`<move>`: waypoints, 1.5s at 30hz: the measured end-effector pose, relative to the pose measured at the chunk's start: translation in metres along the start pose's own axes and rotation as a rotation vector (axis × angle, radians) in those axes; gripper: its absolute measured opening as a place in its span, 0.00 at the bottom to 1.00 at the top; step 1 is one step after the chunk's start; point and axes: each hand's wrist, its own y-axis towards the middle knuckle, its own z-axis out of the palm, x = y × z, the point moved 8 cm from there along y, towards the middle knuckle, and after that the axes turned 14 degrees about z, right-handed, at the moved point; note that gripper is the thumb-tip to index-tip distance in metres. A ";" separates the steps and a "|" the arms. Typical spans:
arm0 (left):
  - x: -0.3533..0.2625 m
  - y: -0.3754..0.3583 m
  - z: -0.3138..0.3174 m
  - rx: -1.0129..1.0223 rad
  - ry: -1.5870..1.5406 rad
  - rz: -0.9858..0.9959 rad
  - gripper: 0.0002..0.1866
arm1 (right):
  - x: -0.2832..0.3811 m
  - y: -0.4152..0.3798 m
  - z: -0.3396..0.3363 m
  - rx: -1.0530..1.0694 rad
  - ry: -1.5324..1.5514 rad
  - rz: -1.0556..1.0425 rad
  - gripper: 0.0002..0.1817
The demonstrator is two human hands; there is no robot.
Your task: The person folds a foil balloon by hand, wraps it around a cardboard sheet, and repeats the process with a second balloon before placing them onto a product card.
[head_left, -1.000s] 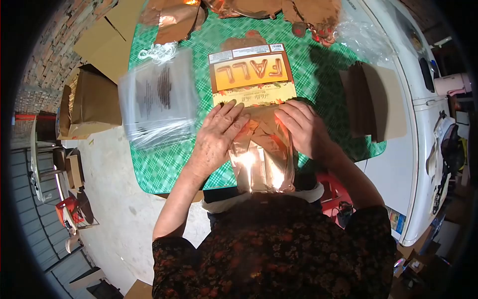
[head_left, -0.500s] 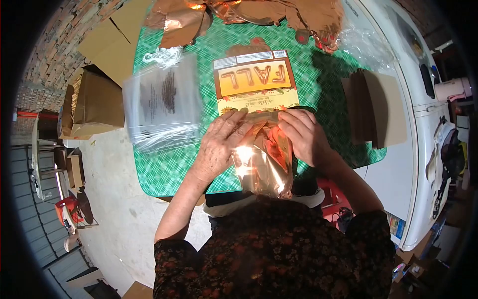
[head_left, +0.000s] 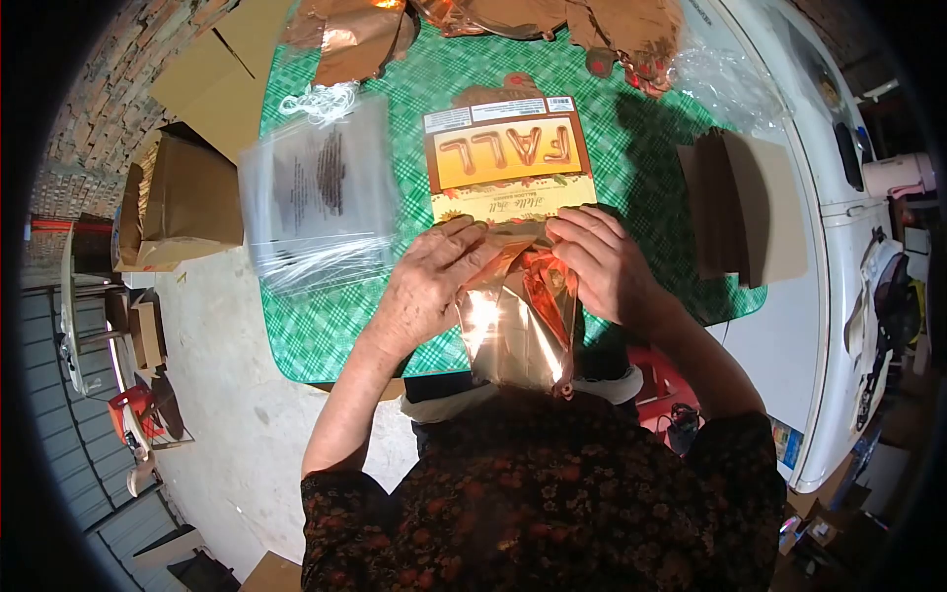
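Note:
Shiny copper-coloured foil (head_left: 508, 331) hangs over the near edge of the green checked table (head_left: 316, 345). My left hand (head_left: 431, 281) is closed on the foil's left side, with its fingertips at the lower edge of a printed card (head_left: 508, 163) reading "FALL". From the right, my right hand (head_left: 604, 261) grips the foil's upper right part, its fingers bent close together near the same card edge. The card lies flat, its lettering upside down from here.
Clear plastic bags (head_left: 321, 192) lie at the left, with white string (head_left: 321, 102) above them. More copper foil (head_left: 513, 20) covers the far edge. Brown card pieces (head_left: 725, 207) and crumpled clear plastic (head_left: 730, 89) are at the right. An open cardboard box (head_left: 192, 202) stands left of the table.
My right hand's fingers have shifted slightly up and left along the foil's top. The foil between my hands has changed its folds slightly. My left hand stays nearly where it was.

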 end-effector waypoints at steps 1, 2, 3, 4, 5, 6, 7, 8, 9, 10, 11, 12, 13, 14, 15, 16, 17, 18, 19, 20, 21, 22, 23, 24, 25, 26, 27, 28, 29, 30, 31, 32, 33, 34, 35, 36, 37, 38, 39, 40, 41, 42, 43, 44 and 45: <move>0.000 0.000 -0.001 -0.004 -0.006 -0.003 0.29 | -0.001 0.000 0.001 0.006 -0.004 -0.002 0.13; 0.001 0.001 -0.002 -0.009 -0.013 -0.005 0.28 | -0.002 -0.001 0.002 0.013 -0.008 -0.003 0.13; 0.001 0.002 -0.003 -0.013 -0.019 -0.007 0.28 | -0.004 -0.001 0.003 0.020 -0.010 -0.002 0.13; 0.002 0.002 -0.003 -0.011 -0.019 -0.010 0.28 | -0.005 -0.002 0.004 0.028 -0.011 0.000 0.14; 0.003 0.003 -0.003 -0.008 -0.018 -0.013 0.28 | -0.006 -0.002 0.004 0.036 -0.013 0.002 0.14; 0.004 0.004 -0.004 -0.006 -0.017 -0.017 0.28 | -0.007 -0.001 0.004 0.046 -0.004 0.018 0.15; 0.004 0.006 -0.004 -0.012 -0.018 -0.010 0.29 | -0.007 -0.001 0.005 0.056 0.005 0.033 0.15; 0.003 0.008 -0.005 -0.018 -0.018 -0.003 0.29 | -0.007 0.000 0.005 0.066 0.014 0.049 0.16; 0.003 0.010 -0.006 -0.024 -0.017 0.005 0.29 | -0.006 0.001 0.005 0.071 -0.015 0.040 0.17; 0.003 0.011 -0.006 -0.032 -0.012 0.019 0.29 | -0.004 0.001 0.004 0.077 -0.043 0.031 0.19; 0.004 0.012 -0.005 -0.041 -0.007 0.033 0.29 | -0.003 0.003 0.004 0.082 -0.071 0.022 0.20; 0.004 0.012 -0.005 -0.049 -0.002 0.048 0.29 | -0.001 0.004 0.003 0.069 -0.072 0.006 0.20; 0.005 0.013 -0.005 -0.051 -0.008 0.047 0.29 | 0.000 0.005 0.001 0.056 -0.071 -0.008 0.20; 0.006 0.015 -0.006 -0.054 -0.014 0.046 0.28 | 0.002 0.006 0.001 0.043 -0.070 -0.022 0.20; 0.007 0.017 -0.007 -0.056 -0.020 0.045 0.28 | 0.000 0.009 0.000 0.040 -0.020 -0.002 0.19; 0.010 0.019 -0.009 -0.052 -0.078 0.015 0.27 | -0.003 0.012 -0.001 0.037 0.030 0.019 0.18; 0.013 0.022 -0.011 -0.048 -0.136 -0.016 0.26 | -0.007 0.016 -0.002 0.034 0.081 0.040 0.16; 0.017 0.025 -0.011 -0.044 -0.194 -0.048 0.25 | -0.016 0.020 0.001 0.082 0.110 0.106 0.17; 0.027 0.025 -0.009 -0.039 -0.223 -0.100 0.24 | -0.025 0.025 0.003 0.129 0.139 0.171 0.17; 0.038 0.024 -0.006 -0.035 -0.252 -0.151 0.23 | -0.035 0.031 0.005 0.175 0.167 0.236 0.17; 0.048 0.024 -0.003 -0.031 -0.282 -0.202 0.22 | -0.041 0.039 0.004 0.193 0.200 0.259 0.19; 0.052 0.030 -0.009 -0.135 -0.330 -0.261 0.16 | -0.047 0.048 0.003 0.213 0.234 0.283 0.20; 0.062 0.031 -0.004 -0.085 -0.404 -0.368 0.15 | -0.054 0.057 0.003 0.235 0.270 0.309 0.22; 0.073 0.030 0.001 -0.032 -0.479 -0.477 0.14 | -0.064 0.064 0.009 0.311 0.326 0.328 0.26; 0.085 0.027 0.008 0.021 -0.553 -0.587 0.14 | -0.075 0.070 0.019 0.427 0.359 0.438 0.24; 0.098 0.023 0.017 0.107 -0.557 -0.703 0.12 | -0.077 0.074 0.022 0.382 0.408 0.401 0.16; 0.100 0.026 0.016 0.104 -0.560 -0.693 0.12 | -0.080 0.078 0.025 0.334 0.456 0.363 0.10; 0.101 0.030 0.014 0.101 -0.562 -0.682 0.12 | -0.091 0.078 0.035 0.401 0.623 0.480 0.10; 0.104 0.034 0.013 0.098 -0.564 -0.669 0.12 | -0.103 0.077 0.045 0.465 0.789 0.599 0.11; 0.120 0.025 0.027 0.074 -0.632 -0.669 0.14 | -0.106 0.077 0.051 0.553 0.980 0.625 0.11; 0.126 0.026 0.029 0.027 -0.607 -0.651 0.16 | -0.110 0.077 0.056 0.642 1.164 0.666 0.12; 0.132 0.027 0.031 -0.019 -0.582 -0.632 0.19 | -0.110 0.077 0.053 0.753 1.371 0.605 0.13; 0.127 0.031 0.025 -0.025 -0.581 -0.660 0.23 | -0.119 0.076 0.060 0.722 1.230 0.676 0.13; 0.122 0.035 0.019 -0.030 -0.580 -0.687 0.28 | -0.124 0.076 0.064 0.700 1.092 0.747 0.13; 0.121 0.037 0.019 -0.009 -0.580 -0.738 0.29 | -0.126 0.072 0.058 0.666 1.048 0.751 0.15; 0.122 0.039 0.020 0.012 -0.580 -0.789 0.30 | -0.125 0.070 0.049 0.633 1.004 0.756 0.17; 0.125 0.037 0.021 0.033 -0.579 -0.840 0.31 | -0.125 0.069 0.046 0.590 0.923 0.763 0.19; 0.127 0.038 0.023 0.016 -0.595 -0.830 0.32 | -0.126 0.067 0.043 0.548 0.841 0.772 0.21; 0.128 0.040 0.024 0.000 -0.611 -0.819 0.32 | -0.122 0.070 0.040 0.536 0.811 0.830 0.24; 0.128 0.040 0.025 -0.017 -0.628 -0.809 0.33 | -0.123 0.072 0.043 0.574 0.774 0.850 0.25; 0.129 0.040 0.025 -0.019 -0.615 -0.816 0.33 | -0.124 0.073 0.045 0.613 0.736 0.869 0.26; 0.125 0.043 0.022 -0.020 -0.603 -0.823 0.34 | -0.128 0.078 0.052 0.700 0.690 0.848 0.27; 0.124 0.044 0.019 -0.021 -0.591 -0.830 0.35 | -0.129 0.078 0.058 0.785 0.644 0.826 0.28; 0.127 0.044 0.021 -0.043 -0.564 -0.812 0.35 | -0.131 0.078 0.059 0.752 0.661 0.809 0.29; 0.130 0.045 0.022 -0.064 -0.537 -0.793 0.35 | -0.129 0.079 0.058 0.719 0.677 0.794 0.29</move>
